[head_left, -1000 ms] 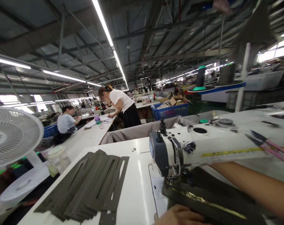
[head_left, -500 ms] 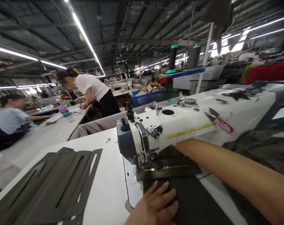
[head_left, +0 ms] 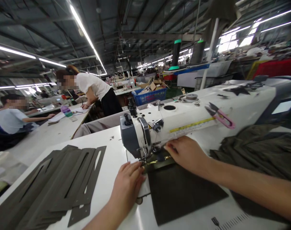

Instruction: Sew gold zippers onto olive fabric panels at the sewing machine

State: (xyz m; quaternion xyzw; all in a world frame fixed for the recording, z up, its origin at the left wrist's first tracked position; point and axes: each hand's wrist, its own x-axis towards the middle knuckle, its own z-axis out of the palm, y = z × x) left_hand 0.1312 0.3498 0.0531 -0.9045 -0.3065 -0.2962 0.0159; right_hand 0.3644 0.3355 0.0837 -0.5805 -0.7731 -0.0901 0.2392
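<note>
A white and grey sewing machine (head_left: 136, 135) stands on the white table. Under its needle area lies a dark olive fabric piece (head_left: 181, 191) with a gold zipper (head_left: 157, 161) along its far edge. My left hand (head_left: 129, 179) is at the left end of the zipper strip, fingers bent together by the presser foot; what they hold is hidden. To the right of the needle, my right hand (head_left: 187, 153) pinches at the far edge of the fabric, beneath the machine arm.
Slotted olive fabric pieces (head_left: 61, 182) are stacked at the left. Pink-handled scissors (head_left: 219, 115) rest on the machine arm. Crumpled dark fabric (head_left: 258, 150) lies at the right. Two people are at a table (head_left: 47, 137) beyond, near a blue crate (head_left: 150, 95).
My left hand has moved from the fabric's front part up and left to the needle area. My right hand has come out from behind the machine arm. The fabric has shifted and turned.
</note>
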